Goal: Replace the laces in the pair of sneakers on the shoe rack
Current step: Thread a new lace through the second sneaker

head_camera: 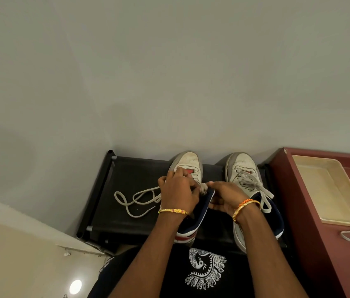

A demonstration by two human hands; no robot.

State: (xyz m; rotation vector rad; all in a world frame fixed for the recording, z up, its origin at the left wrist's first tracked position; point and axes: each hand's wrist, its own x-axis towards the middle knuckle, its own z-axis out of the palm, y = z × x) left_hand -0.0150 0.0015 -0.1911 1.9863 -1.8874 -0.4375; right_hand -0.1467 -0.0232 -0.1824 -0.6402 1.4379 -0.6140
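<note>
Your left hand [177,191] and right hand [226,197] meet over the left sneaker [188,166] on the shoe rack [131,175], fingers curled, pinching its lace [136,200], which trails left. The sneaker's long axis runs away from you, toe to the wall; the right sneaker [243,171] stands laced just beside.
</note>
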